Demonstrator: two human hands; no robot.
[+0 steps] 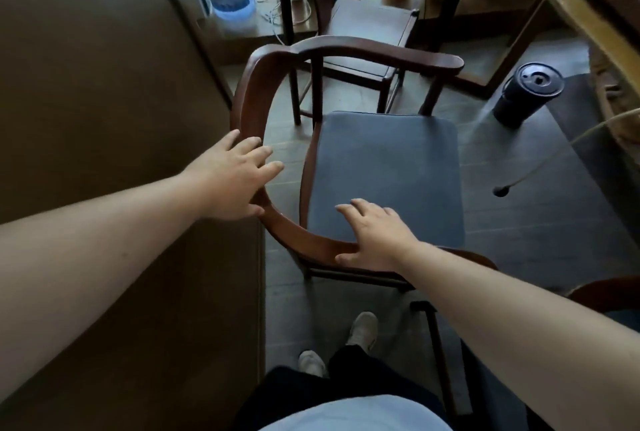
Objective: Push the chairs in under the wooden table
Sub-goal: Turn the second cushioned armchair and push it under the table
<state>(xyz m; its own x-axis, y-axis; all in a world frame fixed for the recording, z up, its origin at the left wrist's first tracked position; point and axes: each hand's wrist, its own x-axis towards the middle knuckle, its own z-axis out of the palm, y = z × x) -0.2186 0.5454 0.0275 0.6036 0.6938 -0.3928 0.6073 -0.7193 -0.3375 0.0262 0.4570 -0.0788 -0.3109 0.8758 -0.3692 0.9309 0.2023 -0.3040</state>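
A dark wooden armchair (363,50) with a curved back rail and a grey-blue seat cushion stands in front of me, its open side facing right toward the wooden table (588,18) at the upper right. My left hand (232,181) lies on the rail's left curve, fingers spread over it. My right hand (377,236) rests on the near part of the rail, fingers reaching over the cushion. A second wooden chair (367,32) stands beyond the first, partly under the table's far end. The arm of another chair (606,292) shows at the right edge.
A brown wall or cabinet panel (104,119) runs close along the left. A black cylindrical bin (526,95) stands on the floor to the right of the chair, beside a loose cable (554,160). White pots and a tall device line the window. My feet are just behind the chair.
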